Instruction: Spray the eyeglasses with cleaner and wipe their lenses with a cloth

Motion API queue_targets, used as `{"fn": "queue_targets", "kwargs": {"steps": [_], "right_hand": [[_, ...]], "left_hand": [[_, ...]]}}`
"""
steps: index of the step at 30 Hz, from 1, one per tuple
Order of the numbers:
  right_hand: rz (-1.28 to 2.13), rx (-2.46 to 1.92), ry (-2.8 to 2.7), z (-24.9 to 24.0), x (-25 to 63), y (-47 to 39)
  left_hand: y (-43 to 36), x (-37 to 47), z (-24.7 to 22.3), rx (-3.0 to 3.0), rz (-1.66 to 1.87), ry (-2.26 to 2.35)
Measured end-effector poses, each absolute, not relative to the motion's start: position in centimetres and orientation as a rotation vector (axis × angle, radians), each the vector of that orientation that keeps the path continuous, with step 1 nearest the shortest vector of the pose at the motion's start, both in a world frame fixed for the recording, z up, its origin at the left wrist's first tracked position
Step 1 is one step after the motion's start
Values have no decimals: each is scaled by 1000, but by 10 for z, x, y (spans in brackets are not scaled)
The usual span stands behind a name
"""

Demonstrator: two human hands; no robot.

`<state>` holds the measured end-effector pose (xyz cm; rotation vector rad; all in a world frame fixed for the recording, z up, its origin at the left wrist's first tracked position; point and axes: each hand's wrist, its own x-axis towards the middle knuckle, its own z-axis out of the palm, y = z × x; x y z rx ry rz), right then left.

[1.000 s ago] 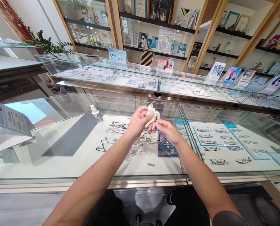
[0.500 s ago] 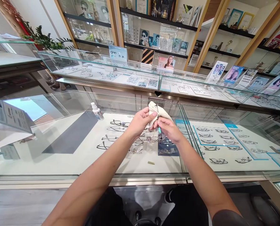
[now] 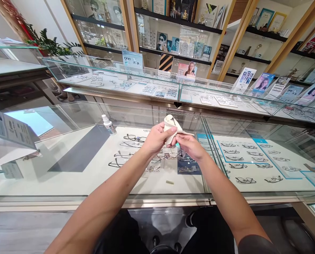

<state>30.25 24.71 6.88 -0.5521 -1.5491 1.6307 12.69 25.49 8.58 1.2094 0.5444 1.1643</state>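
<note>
My left hand is closed on a cream cloth, its thumb pressing the cloth down. The cloth is folded around part of a pair of eyeglasses. A thin dark temple of the eyeglasses shows against the cloth, and another dark length hangs below my fingers. My right hand pinches the eyeglasses from the other side, beside the cloth's loose edge. The lenses are mostly hidden by cloth and fingers. Both hands are above the glass counter.
A white spray bottle stands on the counter left of my hands. Rows of eyeglasses lie beneath the glass, and more frames on the right. A folded leaflet stands at far left. Another glass showcase runs across behind.
The cloth has folded over closer to my left hand, and its loose right part has dropped lower and flattened. Both hands stay in nearly the same place.
</note>
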Motion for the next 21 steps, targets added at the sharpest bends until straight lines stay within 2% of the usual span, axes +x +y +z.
{"fn": "queue_targets", "kwargs": {"steps": [6,13,21], "right_hand": [[1572,-583,-1628,71,305,248],[1490,-622,-1526,75,315,253],[1506,-603,-1597,66,302,249]], "left_hand": [[258,126,89,1238,1177,572],[266,105,95,1361,1031,489],[254,126,89,1359,1234,594]]}}
